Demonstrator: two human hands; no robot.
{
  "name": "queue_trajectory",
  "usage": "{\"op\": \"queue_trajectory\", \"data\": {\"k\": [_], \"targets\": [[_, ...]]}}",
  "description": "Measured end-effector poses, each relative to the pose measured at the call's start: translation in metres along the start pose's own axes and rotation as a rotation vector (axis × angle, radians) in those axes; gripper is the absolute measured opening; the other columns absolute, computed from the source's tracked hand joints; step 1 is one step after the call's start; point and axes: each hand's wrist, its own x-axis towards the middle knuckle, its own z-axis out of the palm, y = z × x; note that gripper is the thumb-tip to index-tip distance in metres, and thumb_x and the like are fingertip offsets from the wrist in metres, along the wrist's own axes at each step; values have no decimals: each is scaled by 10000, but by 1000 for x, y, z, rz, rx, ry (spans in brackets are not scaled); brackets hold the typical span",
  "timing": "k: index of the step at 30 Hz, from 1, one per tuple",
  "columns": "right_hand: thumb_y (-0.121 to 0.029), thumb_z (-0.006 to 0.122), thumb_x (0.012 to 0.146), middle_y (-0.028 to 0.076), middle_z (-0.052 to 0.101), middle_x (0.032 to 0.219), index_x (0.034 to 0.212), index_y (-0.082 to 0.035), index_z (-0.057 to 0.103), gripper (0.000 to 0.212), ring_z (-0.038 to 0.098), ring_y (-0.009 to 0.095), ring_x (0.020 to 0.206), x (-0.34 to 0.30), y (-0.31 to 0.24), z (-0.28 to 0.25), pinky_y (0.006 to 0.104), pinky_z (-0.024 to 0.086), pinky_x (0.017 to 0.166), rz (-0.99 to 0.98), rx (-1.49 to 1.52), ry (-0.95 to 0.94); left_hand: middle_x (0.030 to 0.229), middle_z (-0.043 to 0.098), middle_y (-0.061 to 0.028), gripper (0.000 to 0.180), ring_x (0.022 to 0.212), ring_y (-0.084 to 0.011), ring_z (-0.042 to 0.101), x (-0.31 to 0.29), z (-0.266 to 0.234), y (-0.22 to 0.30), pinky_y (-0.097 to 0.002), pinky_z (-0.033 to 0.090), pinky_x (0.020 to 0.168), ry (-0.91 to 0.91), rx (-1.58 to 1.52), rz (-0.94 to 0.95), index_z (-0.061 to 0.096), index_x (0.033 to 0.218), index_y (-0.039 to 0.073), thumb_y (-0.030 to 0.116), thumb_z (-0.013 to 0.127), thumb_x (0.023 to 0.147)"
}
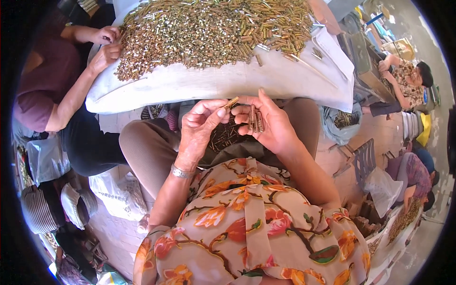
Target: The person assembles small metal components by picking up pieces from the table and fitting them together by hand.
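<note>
My left hand (pixel 197 124) is closed, its thumb and fingertips pinching one short gold-coloured metal rod (pixel 231 103) that looks like an anchor bolt. The rod tilts up to the right, near the fingertips of my other hand. My right hand (pixel 278 129) is turned partly palm up, holding several similar metal rods (pixel 256 121) side by side against its fingers. Below both hands, in my lap, lies a dark heap of more such rods (pixel 227 138), partly hidden by my hands.
Ahead, a white-covered table (pixel 156 90) bears a wide pile of small metal parts (pixel 204 38). At its left edge a co-worker's hands (pixel 107 52) touch the pile. A bag of metal pieces (pixel 343 121) stands at right, near a folding stool (pixel 365 161). Other people work farther right.
</note>
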Motion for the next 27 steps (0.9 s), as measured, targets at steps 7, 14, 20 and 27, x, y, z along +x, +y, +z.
{"op": "queue_trajectory", "data": {"k": [7,14,20,27], "targets": [[-507,333,982,176,623,1015,1176,29,480,589,634,281,940,5,6,-5,483,517,868,-58,165,59,1009,648,-36,173,822,-88,595,-7,-1,-7,-225,494,770,42,139,124,630,1074,6,28,602,905],[-485,339,988,146,605,1036,1163,26,502,565,607,269,969,6,8,-4,467,487,915,-121,208,129,1024,619,-75,237,971,-196,577,-12,16,5,-296,461,856,85,826,502,694,970,81,-2,725,749],[-483,326,992,136,598,1055,1168,22,510,566,602,246,982,5,11,2,420,485,909,-169,200,119,832,618,-54,271,751,-164,598,-20,40,-8,-267,510,630,18,840,378,685,959,70,5,767,709],[-506,289,992,128,597,1074,1176,16,509,595,601,227,993,1,10,13,386,478,904,-232,170,126,833,615,-52,274,708,-134,571,-18,44,-10,-254,491,637,23,862,380,682,973,65,7,767,719]]}}
